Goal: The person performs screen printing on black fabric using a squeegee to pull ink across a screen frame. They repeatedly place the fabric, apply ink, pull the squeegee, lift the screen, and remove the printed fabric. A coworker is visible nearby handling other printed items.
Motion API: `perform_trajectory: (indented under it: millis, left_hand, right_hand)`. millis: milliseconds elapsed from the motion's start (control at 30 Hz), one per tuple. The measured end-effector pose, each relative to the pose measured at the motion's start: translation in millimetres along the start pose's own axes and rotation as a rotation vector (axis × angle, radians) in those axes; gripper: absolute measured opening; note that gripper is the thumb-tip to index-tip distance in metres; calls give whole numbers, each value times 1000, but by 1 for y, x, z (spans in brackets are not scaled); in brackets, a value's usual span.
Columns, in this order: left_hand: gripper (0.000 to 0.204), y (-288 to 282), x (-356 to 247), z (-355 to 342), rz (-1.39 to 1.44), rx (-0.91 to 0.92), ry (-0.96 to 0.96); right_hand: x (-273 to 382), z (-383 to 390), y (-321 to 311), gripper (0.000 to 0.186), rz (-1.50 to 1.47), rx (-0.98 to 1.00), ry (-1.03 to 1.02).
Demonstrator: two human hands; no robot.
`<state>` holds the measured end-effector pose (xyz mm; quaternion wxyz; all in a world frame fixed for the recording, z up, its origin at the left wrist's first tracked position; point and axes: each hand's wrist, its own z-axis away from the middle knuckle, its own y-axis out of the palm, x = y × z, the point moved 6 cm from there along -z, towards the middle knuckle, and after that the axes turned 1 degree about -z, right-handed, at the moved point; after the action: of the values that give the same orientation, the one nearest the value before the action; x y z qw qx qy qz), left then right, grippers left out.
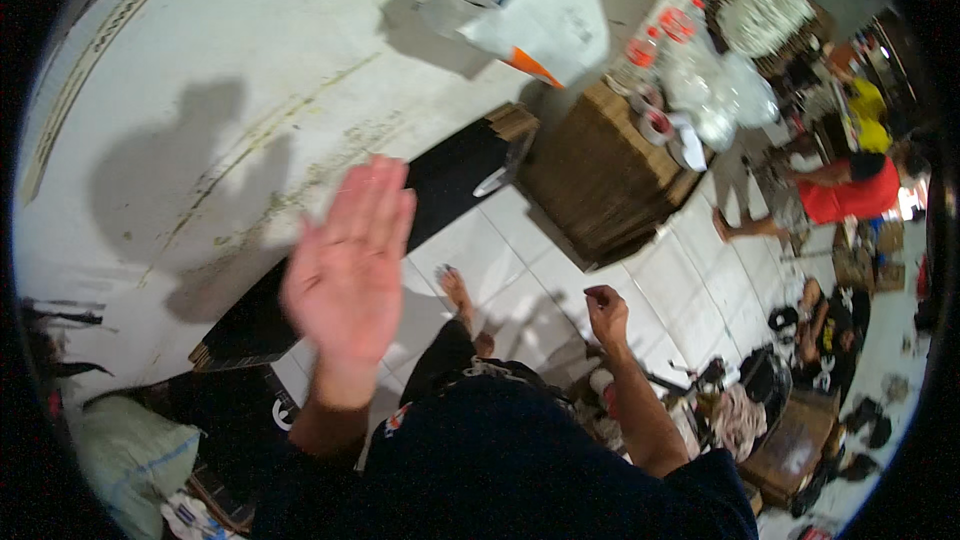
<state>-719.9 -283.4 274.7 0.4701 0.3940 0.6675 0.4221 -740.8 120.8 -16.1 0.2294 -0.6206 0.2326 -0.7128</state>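
My left hand (350, 265) is raised close in front of the white wall, palm toward me. Its fingers are straight and lie side by side, and nothing is in it. Lower and farther right, my right hand (607, 317) hangs over the tiled floor with loosely curled fingers. I see no object in it. Beyond the left hand, a dark flat stack of cardboard (445, 185) leans along the wall. A tall brown cardboard stack (600, 175) stands ahead, out of reach of both hands as they are now.
Plastic bottles (640, 47), tape rolls (655, 125) and clear bags (715, 90) top the tall stack. A white plastic bag (545, 15) is by the wall. A person in red (850, 190) is at the right. A pale sack (135, 460) sits lower left; clutter (740, 420) lies lower right.
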Motion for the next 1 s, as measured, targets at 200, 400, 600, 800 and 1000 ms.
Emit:
perform_trajectory:
  millis: [200, 400, 600, 800, 1000]
  left_hand:
    - [60, -136, 39, -41, 26, -196, 2]
    - [75, -353, 141, 68, -1584, -359, -1016]
    - [79, -444, 200, 155, -1423, -256, -1214]
    - [86, -467, 93, 139, -1607, -1458, -402]
    - [120, -523, -31, 127, -2109, -1613, -351]
  right_hand:
    - [36, -74, 35, 16, 49, 191, -132]
    - [41, -168, 66, 33, 312, 582, -54]
    - [50, -322, 139, 71, 807, 807, -371]
    - [60, -475, 270, 107, 1185, 692, -747]
    - [19, -524, 323, 74, 1187, 601, -1098]
